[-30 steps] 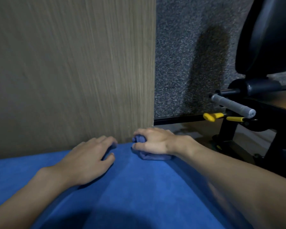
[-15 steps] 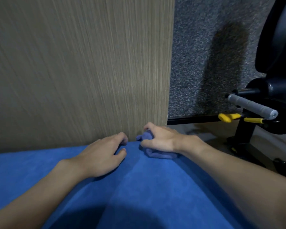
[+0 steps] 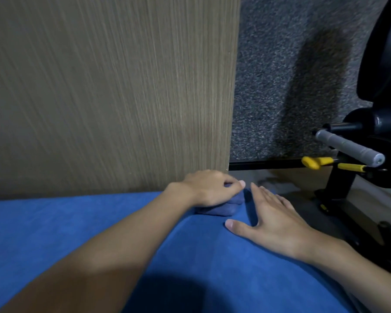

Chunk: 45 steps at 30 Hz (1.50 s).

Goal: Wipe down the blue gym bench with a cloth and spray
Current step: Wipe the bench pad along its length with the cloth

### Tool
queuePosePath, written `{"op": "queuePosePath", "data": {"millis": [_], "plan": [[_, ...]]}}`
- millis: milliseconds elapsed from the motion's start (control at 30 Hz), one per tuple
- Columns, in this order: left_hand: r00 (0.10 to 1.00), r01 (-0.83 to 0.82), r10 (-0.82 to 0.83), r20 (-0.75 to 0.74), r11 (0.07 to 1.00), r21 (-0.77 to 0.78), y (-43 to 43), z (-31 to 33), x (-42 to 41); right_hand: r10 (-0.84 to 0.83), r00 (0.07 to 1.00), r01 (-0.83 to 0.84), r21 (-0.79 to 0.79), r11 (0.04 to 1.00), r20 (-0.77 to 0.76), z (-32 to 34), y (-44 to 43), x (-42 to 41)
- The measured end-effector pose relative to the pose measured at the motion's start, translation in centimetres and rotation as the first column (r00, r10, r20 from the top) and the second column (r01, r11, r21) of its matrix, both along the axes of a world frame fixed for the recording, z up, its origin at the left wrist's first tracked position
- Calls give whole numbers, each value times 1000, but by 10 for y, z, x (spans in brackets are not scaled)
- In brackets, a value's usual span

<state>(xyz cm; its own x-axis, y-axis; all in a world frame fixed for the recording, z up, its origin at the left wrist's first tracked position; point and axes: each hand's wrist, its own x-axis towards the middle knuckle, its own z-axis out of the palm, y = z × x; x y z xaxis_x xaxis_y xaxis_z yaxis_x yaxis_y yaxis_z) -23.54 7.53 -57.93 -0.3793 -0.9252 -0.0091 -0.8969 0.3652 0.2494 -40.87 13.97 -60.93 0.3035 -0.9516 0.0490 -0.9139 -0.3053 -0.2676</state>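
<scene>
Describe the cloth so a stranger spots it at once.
Start at the blue bench; follow its far edge to where the wood panel ends. There the left hand grips a bunched cloth. It is duller, purplish blue, wrinkled against the smooth bright bench.

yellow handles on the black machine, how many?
2. Left yellow handle by the black rail; right yellow handle beneath the grey grip. Others may be hidden.

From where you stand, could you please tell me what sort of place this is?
Most likely a gym: a blue padded bench, and a black exercise machine with a grey-grip handle and yellow adjustment levers. The left hand grips a cloth on the bench.
</scene>
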Motion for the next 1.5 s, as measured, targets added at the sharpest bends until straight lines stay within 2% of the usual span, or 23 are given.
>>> {"op": "queuePosePath", "data": {"millis": [100, 300, 467, 567, 700, 867, 1067, 1367, 1500], "plan": [[997, 4, -3, 77, 1000, -11, 3, -2, 16, 9, 1000, -9, 12, 1000, -20, -1, 0, 0], [991, -26, 26, 129, 1000, -2, 7, -4, 81, 22, 999, -21, 25, 999, -47, -1, -2, -1], [998, -53, 54, 34, 998, -15, 7, -5, 93, 57, 984, -54, 19, 998, -170, 3, 0, 9], [1000, -4, 4, 5, 999, -36, 2, -5, 71, 78, 992, -68, 101, 993, -101, 9, 3, 29], [998, 38, -37, 42, 999, -16, -1, -9, 76, 76, 982, -63, 80, 995, -174, 2, 11, 45], [997, 59, -60, 58, 998, 4, 7, -8, 111, -4, 968, 23, 75, 997, -252, 7, 19, 49], [993, 56, -58, 100, 998, 18, 18, -4, 181, 19, 991, -14, 38, 999, -133, 5, 34, 107], [990, 125, -123, -73, 992, 22, 4, -7, 157, -43, 983, 43, 0, 999, -176, 0, 46, 132], [983, 179, -179, -32, 984, 4, 2, -10, 175, -136, 973, 136, -12, 991, -188, 6, 45, 151]]}}
